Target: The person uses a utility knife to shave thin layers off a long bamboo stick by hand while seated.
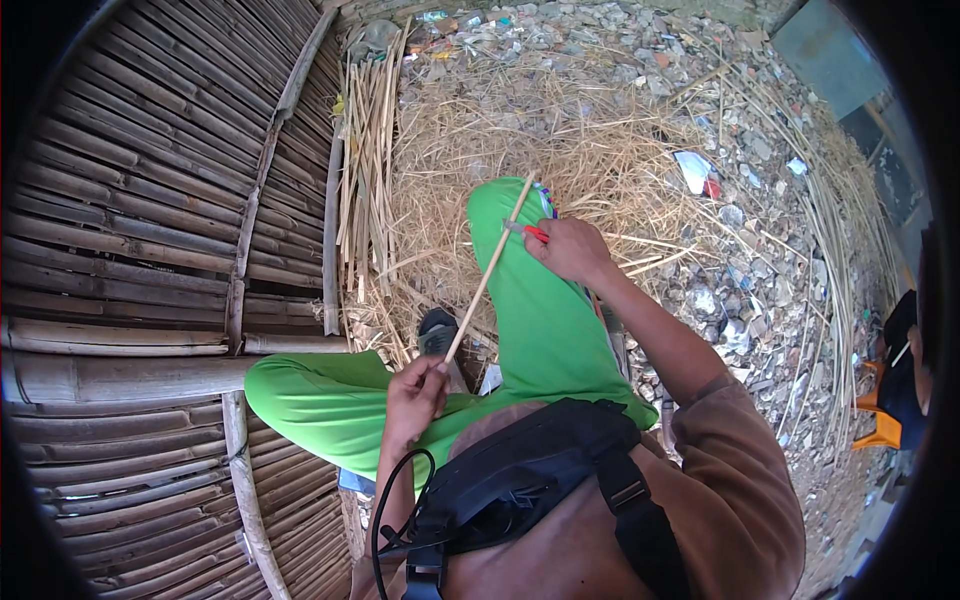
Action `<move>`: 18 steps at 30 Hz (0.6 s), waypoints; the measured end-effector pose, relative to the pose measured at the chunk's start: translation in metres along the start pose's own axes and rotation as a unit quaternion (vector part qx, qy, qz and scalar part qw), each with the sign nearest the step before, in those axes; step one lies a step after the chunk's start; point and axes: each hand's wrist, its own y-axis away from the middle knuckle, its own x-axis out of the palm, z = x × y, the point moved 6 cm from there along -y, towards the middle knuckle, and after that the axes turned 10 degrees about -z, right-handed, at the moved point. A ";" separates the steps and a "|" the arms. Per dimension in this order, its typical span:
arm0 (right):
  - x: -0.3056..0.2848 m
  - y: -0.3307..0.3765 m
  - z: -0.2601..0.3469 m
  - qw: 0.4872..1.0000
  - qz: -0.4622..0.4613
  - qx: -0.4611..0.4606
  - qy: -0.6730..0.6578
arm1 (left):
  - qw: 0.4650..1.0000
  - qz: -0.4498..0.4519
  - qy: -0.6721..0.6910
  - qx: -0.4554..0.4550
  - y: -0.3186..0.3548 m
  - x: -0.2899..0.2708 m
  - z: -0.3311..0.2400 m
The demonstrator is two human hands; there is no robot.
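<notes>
A thin pale bamboo stick (487, 275) slants up and away across my lap, over the green trousers (540, 320). Its near end is pinched in the fingers of my left hand (416, 398). Above my raised right knee, my right hand (575, 250) is closed round the red handle of a small knife (537, 234). The short metal blade meets the stick in its upper part. How firmly the blade presses on it, I cannot tell.
A bamboo-pole wall (130, 200) rises on my left, with a bundle of split bamboo strips (368, 160) beside it. Straw-like shavings (440, 150) cover the rubble ahead. Long strips (810, 180) lie to the right. Another person (905, 370) is at the right edge, near something orange (878, 430).
</notes>
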 end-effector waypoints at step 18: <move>0.015 -0.005 -0.035 0.987 -0.106 0.085 -0.088 | 0.997 -0.005 0.030 -0.074 0.049 -0.062 0.026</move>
